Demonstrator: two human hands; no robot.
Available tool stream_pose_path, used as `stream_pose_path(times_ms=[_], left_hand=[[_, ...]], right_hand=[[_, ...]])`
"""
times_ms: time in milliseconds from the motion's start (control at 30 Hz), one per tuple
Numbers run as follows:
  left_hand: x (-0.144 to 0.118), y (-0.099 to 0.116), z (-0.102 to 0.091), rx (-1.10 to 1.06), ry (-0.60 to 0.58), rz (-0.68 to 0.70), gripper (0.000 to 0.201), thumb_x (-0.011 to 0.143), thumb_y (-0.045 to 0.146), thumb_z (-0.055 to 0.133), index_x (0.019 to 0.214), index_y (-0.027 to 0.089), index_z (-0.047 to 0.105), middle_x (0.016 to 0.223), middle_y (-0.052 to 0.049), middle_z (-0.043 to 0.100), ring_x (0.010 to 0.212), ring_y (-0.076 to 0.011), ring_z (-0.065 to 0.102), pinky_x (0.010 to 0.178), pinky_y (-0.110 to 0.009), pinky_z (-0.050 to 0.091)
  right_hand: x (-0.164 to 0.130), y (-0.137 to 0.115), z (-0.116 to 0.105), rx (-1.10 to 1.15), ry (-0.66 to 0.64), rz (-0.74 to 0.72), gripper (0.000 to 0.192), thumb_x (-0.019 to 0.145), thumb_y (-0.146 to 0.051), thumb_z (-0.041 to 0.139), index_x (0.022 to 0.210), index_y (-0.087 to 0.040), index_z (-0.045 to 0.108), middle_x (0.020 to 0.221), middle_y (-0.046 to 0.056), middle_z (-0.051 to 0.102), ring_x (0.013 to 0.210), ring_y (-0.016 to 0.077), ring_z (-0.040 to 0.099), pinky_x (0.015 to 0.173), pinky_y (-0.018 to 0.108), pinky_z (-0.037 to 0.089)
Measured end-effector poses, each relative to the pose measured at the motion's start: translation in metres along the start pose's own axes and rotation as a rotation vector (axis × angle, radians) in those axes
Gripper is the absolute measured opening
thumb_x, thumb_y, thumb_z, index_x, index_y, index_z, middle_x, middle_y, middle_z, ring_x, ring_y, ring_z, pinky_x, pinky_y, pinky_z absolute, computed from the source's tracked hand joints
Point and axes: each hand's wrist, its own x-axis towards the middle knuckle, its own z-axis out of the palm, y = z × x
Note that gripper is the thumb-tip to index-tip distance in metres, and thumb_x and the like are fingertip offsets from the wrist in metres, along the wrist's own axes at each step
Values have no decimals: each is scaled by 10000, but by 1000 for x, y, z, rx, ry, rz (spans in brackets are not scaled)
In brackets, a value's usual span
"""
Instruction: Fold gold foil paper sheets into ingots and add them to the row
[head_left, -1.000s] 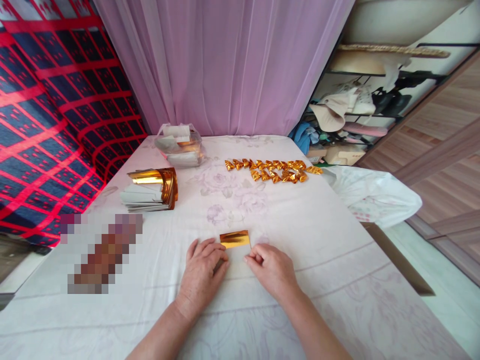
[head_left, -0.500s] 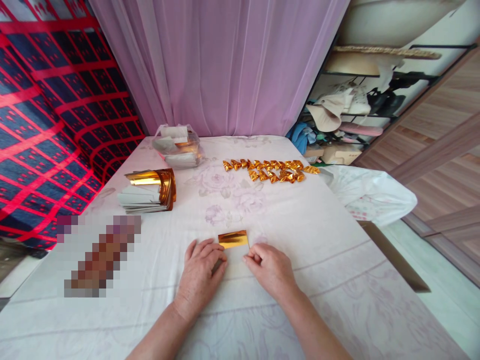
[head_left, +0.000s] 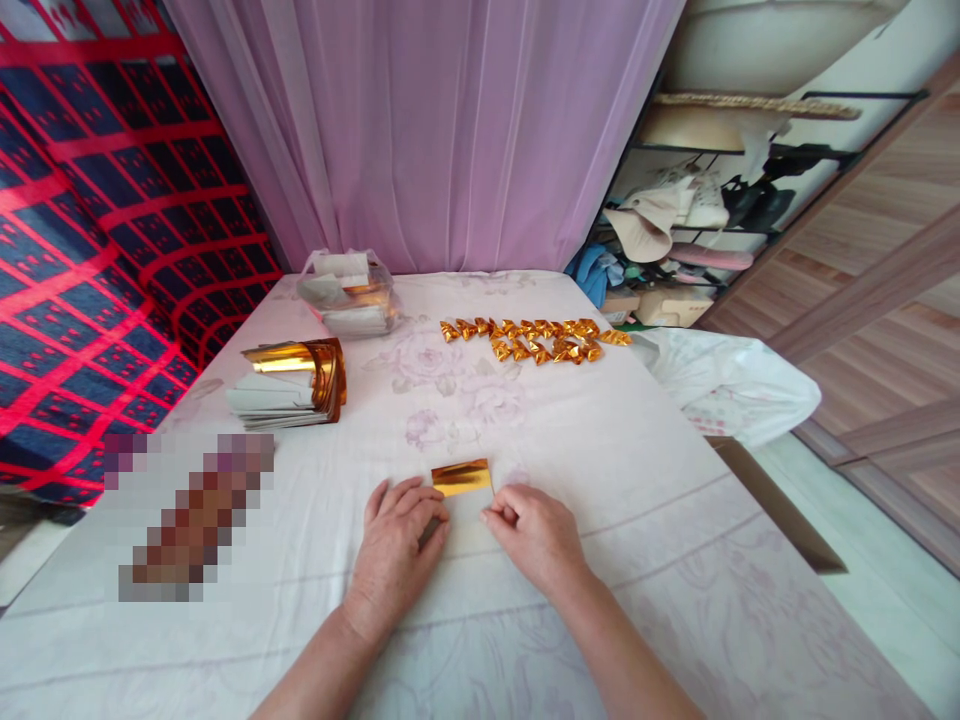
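Note:
A small sheet of paper with a gold foil band point(head_left: 461, 477) lies flat on the white floral cloth point(head_left: 615, 470) in front of me. My left hand point(head_left: 396, 550) rests flat with its fingers pressing on the sheet's left side. My right hand point(head_left: 534, 537) pinches the sheet's right edge between thumb and forefinger. Only the gold upper strip shows clearly; the paper below it lies between my hands.
A stack of gold-and-white sheets point(head_left: 289, 385) lies at the left. A clear plastic bag of more sheets point(head_left: 346, 292) sits behind it. Several folded gold pieces point(head_left: 536, 340) form rows at the far middle. A white bag point(head_left: 731, 380) hangs off the right edge.
My hands stay on the sheet with hardly any movement; the view has shifted slightly to the right.

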Motion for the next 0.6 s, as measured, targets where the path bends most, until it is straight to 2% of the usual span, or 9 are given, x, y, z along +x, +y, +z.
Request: stream_pose_path(times_ms=[333, 600], left_hand=[[0, -1, 0, -12, -22, -25, 96, 854, 204, 583, 862, 268, 655, 1077, -10, 712, 1183, -265, 555, 1086, -554, 285], [1, -2, 1, -23, -19, -20, 98, 854, 195, 585, 856, 267, 651, 1076, -9, 714, 1180, -271, 554, 1070, -570, 282]], right_hand=[[1, -1, -1, 2, -15, 17, 192, 794, -223, 660, 623, -220, 572, 613, -60, 580, 611, 104, 513, 593, 241, 292], [5, -5, -13, -3, -113, 27, 142, 804, -178, 646, 677, -217, 596, 678, -49, 621, 646, 106, 549, 605, 233, 306]])
